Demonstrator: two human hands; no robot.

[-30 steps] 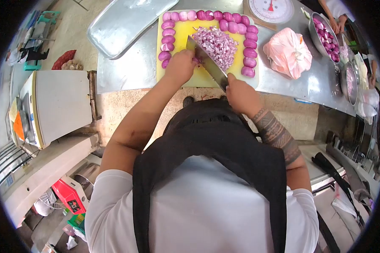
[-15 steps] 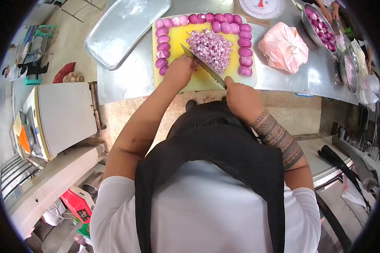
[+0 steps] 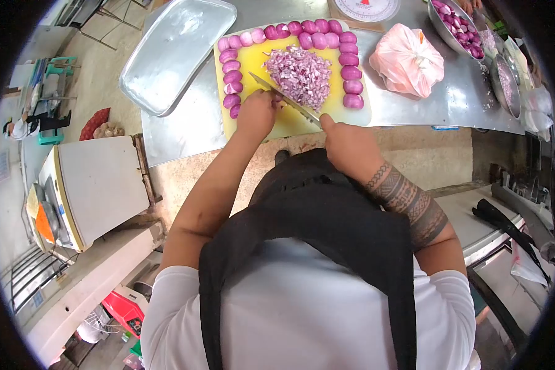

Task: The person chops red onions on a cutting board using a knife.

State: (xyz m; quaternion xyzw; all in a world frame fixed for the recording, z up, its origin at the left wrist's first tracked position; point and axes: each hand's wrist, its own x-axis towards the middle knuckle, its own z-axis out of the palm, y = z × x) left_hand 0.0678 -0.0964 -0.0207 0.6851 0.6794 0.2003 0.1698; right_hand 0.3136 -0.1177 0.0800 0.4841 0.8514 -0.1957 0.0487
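My right hand (image 3: 351, 145) is wrapped round the handle of a large knife (image 3: 296, 106), whose blade points up and left across the cutting board (image 3: 290, 127). Beside the blade, my left hand (image 3: 257, 113) has its fingers bent together over a small purple piece, mostly hidden, probably onion. Chopped purple onion (image 3: 299, 75) lies in a heap just beyond the blade. Peeled onion halves (image 3: 349, 58) line the left, far and right sides of the yellow and white board.
An empty metal tray (image 3: 176, 52) lies at the left of the metal table (image 3: 184, 132). To the right are a tied pink plastic bag (image 3: 408, 60), a dial scale (image 3: 367, 7), a bowl of onions (image 3: 457, 28) and another bowl (image 3: 505, 86). Another person's hands show at the top right.
The view has shifted, so the board appears further left. The knife blade lies flatter in view than before. Both hands keep their hold beside the chopped heap.
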